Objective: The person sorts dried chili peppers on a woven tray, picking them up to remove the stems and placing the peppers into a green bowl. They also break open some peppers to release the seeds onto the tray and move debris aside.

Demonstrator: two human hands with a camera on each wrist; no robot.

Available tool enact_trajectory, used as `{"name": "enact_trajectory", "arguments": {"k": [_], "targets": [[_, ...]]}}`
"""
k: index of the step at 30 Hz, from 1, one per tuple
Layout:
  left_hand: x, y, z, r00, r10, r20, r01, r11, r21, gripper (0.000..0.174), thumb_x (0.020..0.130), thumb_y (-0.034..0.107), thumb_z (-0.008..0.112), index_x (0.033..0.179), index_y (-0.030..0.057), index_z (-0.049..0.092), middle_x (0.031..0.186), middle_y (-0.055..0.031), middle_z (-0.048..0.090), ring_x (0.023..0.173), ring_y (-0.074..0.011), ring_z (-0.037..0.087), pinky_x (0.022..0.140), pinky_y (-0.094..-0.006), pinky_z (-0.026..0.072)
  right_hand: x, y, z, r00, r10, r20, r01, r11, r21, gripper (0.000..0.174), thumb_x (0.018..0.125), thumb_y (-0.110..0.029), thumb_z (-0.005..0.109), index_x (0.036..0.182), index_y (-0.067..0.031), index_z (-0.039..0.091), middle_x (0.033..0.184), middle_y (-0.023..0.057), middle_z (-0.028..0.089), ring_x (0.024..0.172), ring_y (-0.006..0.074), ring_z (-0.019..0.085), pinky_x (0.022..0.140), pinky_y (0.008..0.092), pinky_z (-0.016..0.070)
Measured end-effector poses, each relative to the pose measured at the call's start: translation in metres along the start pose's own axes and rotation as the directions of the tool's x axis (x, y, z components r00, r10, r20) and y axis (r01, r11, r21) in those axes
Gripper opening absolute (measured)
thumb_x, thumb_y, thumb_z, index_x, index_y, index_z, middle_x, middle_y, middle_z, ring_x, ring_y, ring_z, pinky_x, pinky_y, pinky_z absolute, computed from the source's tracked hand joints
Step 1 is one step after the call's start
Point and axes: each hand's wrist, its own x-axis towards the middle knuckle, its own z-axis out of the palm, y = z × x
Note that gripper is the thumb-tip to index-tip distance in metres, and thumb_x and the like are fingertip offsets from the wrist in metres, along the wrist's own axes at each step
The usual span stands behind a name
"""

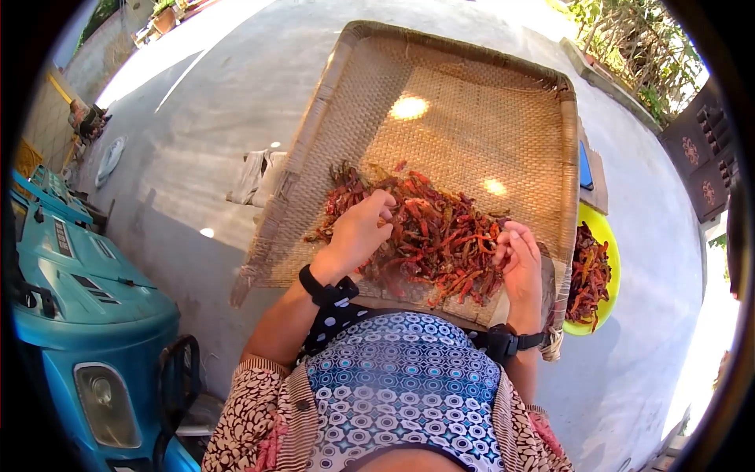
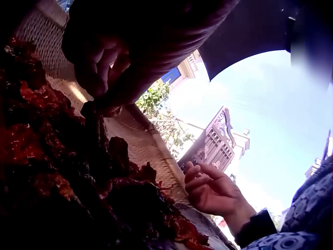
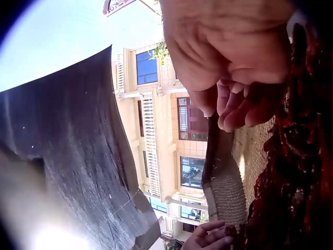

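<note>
Wrinkled red and brownish chili peppers (image 1: 436,236) lie heaped on the near part of a large woven bamboo tray (image 1: 487,141). Over the left side of the heap, my left hand (image 1: 362,232) has its fingers bent downward. In the left wrist view its thumb and fingertips pinch a dark chili pepper (image 2: 93,122) at the heap's surface. My right hand (image 1: 521,259) hovers by the heap's right edge, palm turned inward. Its fingers (image 3: 237,107) curl loosely with nothing between them.
A yellow-green bowl (image 1: 612,244) of darker chili peppers stands right of the tray, near a blue flat object (image 1: 585,165). At left is a teal vehicle (image 1: 94,315) with a headlight. A grey cloth (image 1: 255,177) lies on the concrete floor (image 1: 212,149).
</note>
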Motion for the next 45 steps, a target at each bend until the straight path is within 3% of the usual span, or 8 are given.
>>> {"name": "enact_trajectory", "arguments": {"k": [6,10,15,21,28,34,40,45], "targets": [[-0.015,0.026,0.019,0.985,0.172,0.006,-0.171,0.981,-0.088,0.034,0.081,0.005,0.069,0.111,0.0069,0.054,0.090,-0.0077,0.066,0.077,-0.0205,0.064,0.068,-0.0314,0.0518,-0.003,0.005,0.062,0.883,0.259,0.392,-0.031,0.864,-0.502,0.025,0.094,-0.017,0.063,0.113,-0.0026,0.056,0.088,0.0019,0.062,0.073,0.0057,0.055,0.065,0.0219,0.0445],[-0.019,0.029,0.033,0.969,0.238,0.065,-0.220,0.953,-0.208,0.029,0.083,0.005,0.068,0.109,0.0047,0.054,0.091,-0.0091,0.068,0.083,-0.0207,0.068,0.070,-0.0313,0.0531,-0.008,0.017,0.070,0.888,0.109,0.448,0.189,0.800,-0.569,0.019,0.093,-0.014,0.064,0.105,-0.0017,0.057,0.088,0.0021,0.063,0.077,0.0065,0.057,0.065,0.0221,0.0468],[-0.019,0.030,0.030,0.954,0.166,0.249,-0.045,0.902,-0.429,0.028,0.085,0.006,0.068,0.110,0.0036,0.054,0.089,-0.0094,0.066,0.078,-0.0165,0.064,0.068,-0.0306,0.0513,-0.009,0.020,0.052,0.870,0.299,0.393,-0.085,0.875,-0.477,0.014,0.095,-0.016,0.063,0.098,-0.0042,0.057,0.082,0.0012,0.062,0.067,0.0061,0.056,0.060,0.0213,0.0477],[-0.007,0.017,0.011,0.983,0.178,0.044,-0.179,0.983,0.028,0.025,0.087,0.009,0.066,0.111,0.0081,0.058,0.103,-0.0076,0.053,0.078,-0.0190,0.056,0.072,-0.0313,0.0482,-0.006,0.008,0.025,0.959,0.167,0.230,-0.072,0.924,-0.374,0.014,0.095,-0.018,0.062,0.099,-0.0049,0.058,0.079,0.0018,0.062,0.062,0.0070,0.056,0.058,0.0207,0.0451],[0.007,-0.051,-0.012,0.992,0.123,-0.007,-0.115,0.949,0.295,0.013,0.084,0.006,0.062,0.096,0.0106,0.062,0.090,-0.0095,0.056,0.088,-0.0302,0.060,0.074,-0.0406,0.0498,0.008,-0.027,-0.074,0.924,-0.038,-0.379,0.146,0.955,0.260,0.015,0.097,-0.026,0.060,0.101,-0.0122,0.061,0.085,-0.0009,0.065,0.067,0.0098,0.058,0.059,0.0258,0.0489],[0.010,-0.047,-0.014,0.996,0.082,-0.022,-0.072,0.953,0.295,0.012,0.084,0.009,0.063,0.095,0.0110,0.060,0.090,-0.0096,0.056,0.088,-0.0314,0.060,0.076,-0.0413,0.0493,0.005,-0.033,-0.120,0.946,-0.010,-0.325,0.256,0.637,0.727,0.030,0.100,-0.032,0.053,0.117,-0.0073,0.057,0.095,0.0022,0.067,0.074,0.0119,0.059,0.069,0.0268,0.0511],[-0.005,0.002,-0.021,0.998,0.054,0.011,-0.055,0.997,0.053,0.011,0.089,0.009,0.061,0.100,0.0072,0.058,0.093,-0.0102,0.061,0.084,-0.0278,0.060,0.074,-0.0383,0.0475,0.006,-0.024,-0.051,0.973,-0.083,-0.214,0.127,0.972,0.198,0.023,0.099,-0.020,0.054,0.116,-0.0050,0.057,0.086,0.0015,0.062,0.069,0.0098,0.055,0.064,0.0241,0.0472],[-0.015,0.017,-0.003,0.979,0.185,0.089,-0.172,0.976,-0.136,0.010,0.091,0.008,0.060,0.099,0.0026,0.058,0.087,-0.0094,0.062,0.078,-0.0220,0.060,0.070,-0.0340,0.0476,-0.005,-0.011,0.042,0.955,0.172,0.242,-0.041,0.884,-0.466,0.024,0.098,-0.018,0.056,0.118,-0.0041,0.056,0.084,0.0033,0.064,0.064,0.0069,0.057,0.059,0.0211,0.0448]]}}
